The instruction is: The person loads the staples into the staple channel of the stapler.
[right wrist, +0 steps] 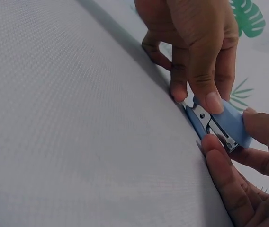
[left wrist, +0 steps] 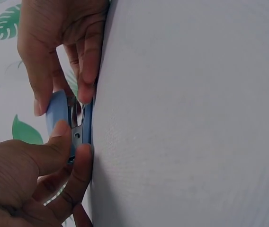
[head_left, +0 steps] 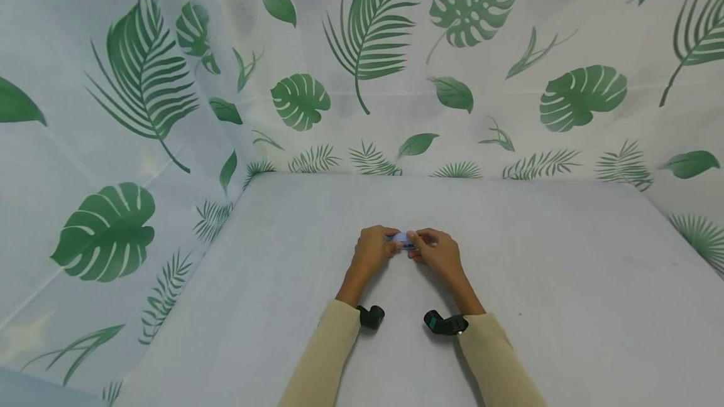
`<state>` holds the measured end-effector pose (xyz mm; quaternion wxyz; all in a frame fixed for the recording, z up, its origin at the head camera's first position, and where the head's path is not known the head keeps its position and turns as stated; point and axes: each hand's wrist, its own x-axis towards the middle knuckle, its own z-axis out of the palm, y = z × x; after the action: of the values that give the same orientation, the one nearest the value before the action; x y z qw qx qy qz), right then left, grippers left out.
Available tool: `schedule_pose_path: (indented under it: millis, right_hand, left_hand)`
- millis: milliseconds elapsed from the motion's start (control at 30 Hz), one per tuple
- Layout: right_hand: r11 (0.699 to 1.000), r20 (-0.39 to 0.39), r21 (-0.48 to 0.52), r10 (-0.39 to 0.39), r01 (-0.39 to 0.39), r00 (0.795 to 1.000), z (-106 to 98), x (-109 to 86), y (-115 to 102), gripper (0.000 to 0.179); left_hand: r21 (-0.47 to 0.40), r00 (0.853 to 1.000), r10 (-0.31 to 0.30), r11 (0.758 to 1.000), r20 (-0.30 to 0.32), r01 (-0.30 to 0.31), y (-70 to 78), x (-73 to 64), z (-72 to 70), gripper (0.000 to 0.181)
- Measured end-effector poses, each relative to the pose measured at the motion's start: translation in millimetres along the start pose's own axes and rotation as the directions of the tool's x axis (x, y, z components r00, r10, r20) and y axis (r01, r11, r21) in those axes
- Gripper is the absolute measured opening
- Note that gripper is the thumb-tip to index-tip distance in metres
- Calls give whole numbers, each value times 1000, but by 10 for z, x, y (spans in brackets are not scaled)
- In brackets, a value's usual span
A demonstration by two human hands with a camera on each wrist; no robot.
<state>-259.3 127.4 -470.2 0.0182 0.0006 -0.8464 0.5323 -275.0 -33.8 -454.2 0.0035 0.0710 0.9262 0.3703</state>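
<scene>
A small light-blue stapler is held between both hands, close over the white table. My left hand grips its hinge end, the thumb on the blue top and a finger against the base, as the left wrist view shows. At the other end my right hand pinches it, its thumb on the cover and fingertips by the base. The stapler's cover and base stand apart at the right-hand end, with the metal inside showing between them. Some lower fingers are partly hidden behind the stapler.
The white tabletop stretches to both sides of the hands. A leaf-printed cloth hangs behind and along the left. Dark wrist-worn cameras sit at the left wrist and right wrist, beside beige sleeves.
</scene>
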Motion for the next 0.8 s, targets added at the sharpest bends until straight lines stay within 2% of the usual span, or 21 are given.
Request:
schedule_pose_path:
  millis: [267, 467, 667, 800]
  right_hand:
    - [1000, -33, -1, -6, 6, 999, 25, -32, -10, 47]
    - [999, -65, -45, -32, 29, 997, 47, -46, -31, 45]
    - [999, -89, -44, -34, 30, 995, 77, -32, -64, 49]
    - [999, -105, -39, -10, 6, 994, 103, -21, -85, 52]
  left_hand:
    - [-12, 1000, -21, 1000, -9, 20, 14, -17, 16, 30]
    - [-27, 1000, -6, 1000, -25, 5, 8, -34, -3, 32]
    - [-1, 997, 73, 997, -20, -73, -45, -72, -119, 50]
    - [-28, 998, 65, 997, -16, -66, -109, -94, -219, 54]
